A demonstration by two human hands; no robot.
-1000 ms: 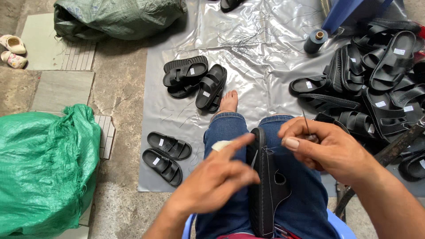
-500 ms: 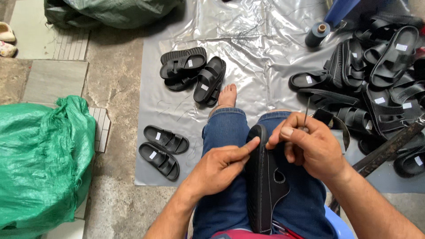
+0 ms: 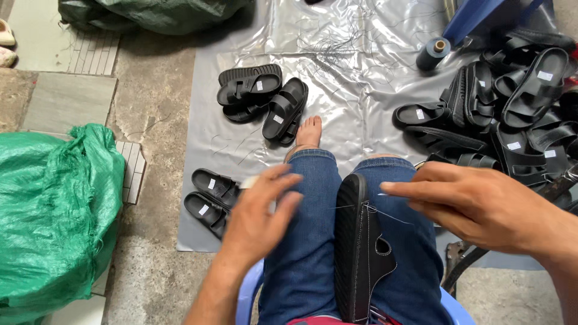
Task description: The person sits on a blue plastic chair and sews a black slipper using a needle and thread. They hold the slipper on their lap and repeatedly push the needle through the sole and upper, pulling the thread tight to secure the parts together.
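A black sandal point(image 3: 361, 253) stands on edge between my knees, with white stitching along its sole. My right hand point(image 3: 481, 204) is just right of its upper end, fingertips pinched on a thin needle point(image 3: 384, 194). A fine thread point(image 3: 391, 215) runs from the sandal's strap toward that hand, and another strand points left. My left hand point(image 3: 259, 210) hovers over my left thigh, away from the sandal and blurred by motion. Whether it grips the thread I cannot tell.
A heap of black sandals point(image 3: 512, 120) lies at the right on a grey plastic sheet point(image 3: 337, 54). More pairs lie ahead point(image 3: 265, 99) and at the left point(image 3: 211, 195). A thread spool point(image 3: 432, 53) stands at the far right, a green sack point(image 3: 54, 210) at the left.
My left hand has left the sandal's edge and swung out to the left. My right hand has lowered the needle from upright to level near the sandal's top.
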